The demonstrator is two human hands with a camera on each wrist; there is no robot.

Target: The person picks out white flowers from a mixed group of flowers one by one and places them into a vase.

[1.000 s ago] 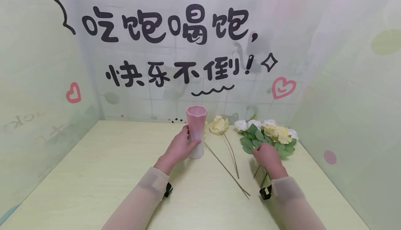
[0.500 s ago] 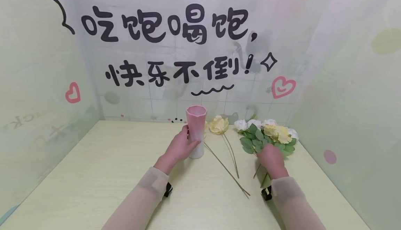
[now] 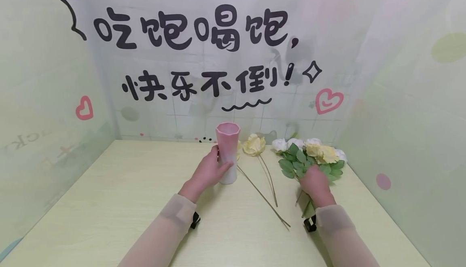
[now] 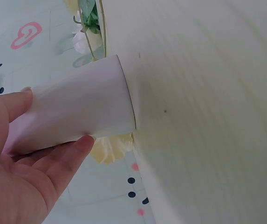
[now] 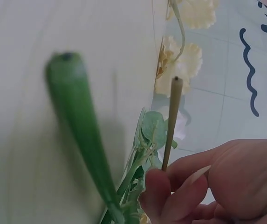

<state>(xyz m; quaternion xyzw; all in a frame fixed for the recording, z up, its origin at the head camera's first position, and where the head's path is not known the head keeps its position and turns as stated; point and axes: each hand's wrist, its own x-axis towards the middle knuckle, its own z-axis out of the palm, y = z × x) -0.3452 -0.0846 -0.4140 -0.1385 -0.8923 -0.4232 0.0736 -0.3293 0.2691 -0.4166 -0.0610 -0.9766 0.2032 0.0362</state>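
Observation:
A pink-to-white faceted vase [image 3: 228, 149] stands upright near the table's back, its mouth up. My left hand [image 3: 207, 172] grips it from the left, thumb across its front; in the left wrist view the hand [image 4: 35, 158] wraps the pale vase [image 4: 82, 105]. At the right lies a bunch of white and yellow flowers with green leaves [image 3: 300, 162]. Over its stems is my right hand [image 3: 316, 184]. The right wrist view shows that hand [image 5: 194, 186] pinching a thin brown stem [image 5: 171, 123], with a thick green stem [image 5: 82, 126] beside it.
Between vase and bunch, a yellow flower [image 3: 254, 145] lies on the table [image 3: 138, 202], its stem toward the front. Another yellow flower, partly hidden behind the vase, has a long stem [image 3: 263, 196]. Printed cloth walls [image 3: 145, 125] stand behind and on both sides.
My right hand has shifted slightly right over the bunch's stems, and the yellow blooms there have tilted a little. My left hand and the vase have stayed in place.

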